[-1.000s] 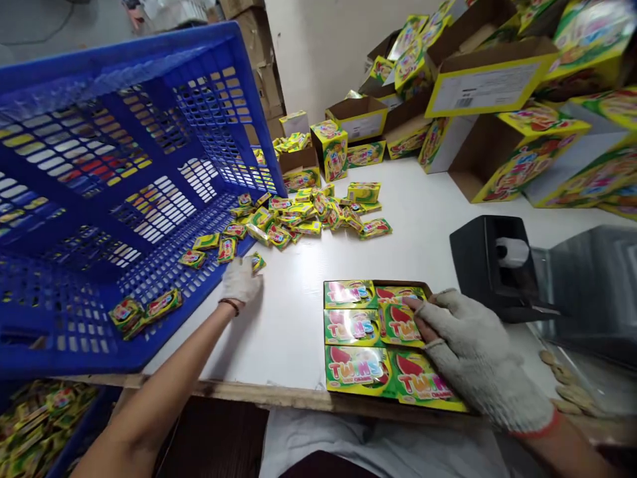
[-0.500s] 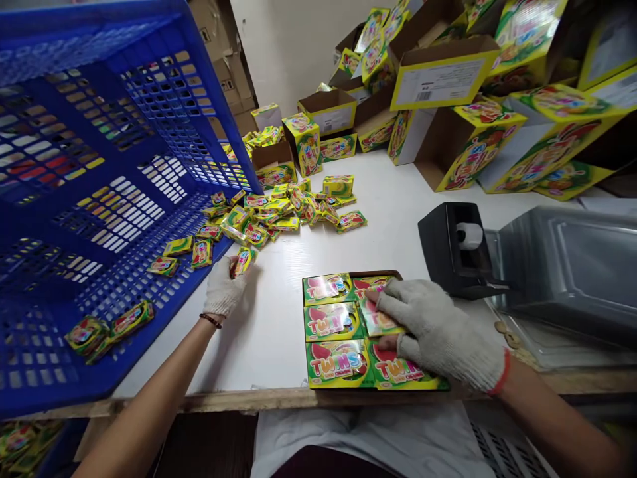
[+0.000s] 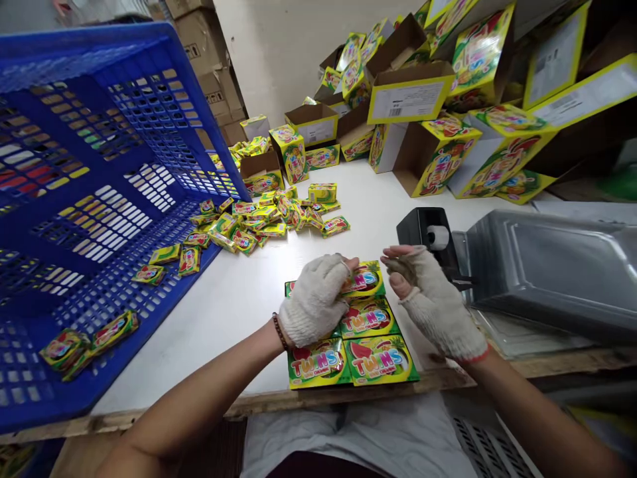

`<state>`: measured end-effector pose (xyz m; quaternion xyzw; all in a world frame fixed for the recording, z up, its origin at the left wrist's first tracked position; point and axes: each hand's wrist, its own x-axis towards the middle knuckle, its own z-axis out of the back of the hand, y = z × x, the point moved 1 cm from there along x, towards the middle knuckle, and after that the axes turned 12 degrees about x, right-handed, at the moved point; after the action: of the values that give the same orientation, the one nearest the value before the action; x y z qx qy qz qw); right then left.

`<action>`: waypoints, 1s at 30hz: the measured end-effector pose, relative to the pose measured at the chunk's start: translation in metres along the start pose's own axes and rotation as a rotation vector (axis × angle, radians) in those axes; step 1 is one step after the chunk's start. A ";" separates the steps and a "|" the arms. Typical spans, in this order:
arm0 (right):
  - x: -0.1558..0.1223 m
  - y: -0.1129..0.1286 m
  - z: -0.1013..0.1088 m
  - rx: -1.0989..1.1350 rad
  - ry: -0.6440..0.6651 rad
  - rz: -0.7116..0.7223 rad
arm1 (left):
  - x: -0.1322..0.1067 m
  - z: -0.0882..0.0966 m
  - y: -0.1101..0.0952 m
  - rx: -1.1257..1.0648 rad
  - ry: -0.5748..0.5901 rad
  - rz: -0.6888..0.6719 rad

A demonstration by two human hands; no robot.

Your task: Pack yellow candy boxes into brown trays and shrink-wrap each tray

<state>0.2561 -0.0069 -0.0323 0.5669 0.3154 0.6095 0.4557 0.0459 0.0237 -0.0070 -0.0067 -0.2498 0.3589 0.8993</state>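
Observation:
Yellow-green "Twins" snack packs (image 3: 371, 362) lie in two columns in a flat holder at the table's near edge. My gloved left hand (image 3: 314, 300) hovers over the left column, its fingers pinching one pack (image 3: 368, 280) at the far right spot of the rows. My gloved right hand (image 3: 430, 295) is raised just right of the packs, fingers loosely curled and apart, with nothing in them. Farther back, a loose pile of small packs (image 3: 269, 219) spills from the tipped blue crate (image 3: 99, 199).
A black tape dispenser (image 3: 423, 229) stands just behind my right hand, with a metal tray (image 3: 557, 265) to its right. Printed cardboard boxes (image 3: 432, 159) are heaped along the back and right. More packs lie inside the crate (image 3: 89, 338).
My left hand took a pack at the crate's mouth and carried it right to the rows. My right hand lifted off the packs it was pressing.

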 end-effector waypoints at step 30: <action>-0.045 -0.003 -0.036 -0.738 0.410 0.168 | -0.035 0.006 -0.016 0.350 0.358 0.047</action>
<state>0.2190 -0.0420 -0.0591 0.2569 0.1131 0.8165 0.5046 0.0313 -0.0121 -0.0143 0.0799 -0.0201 0.4104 0.9082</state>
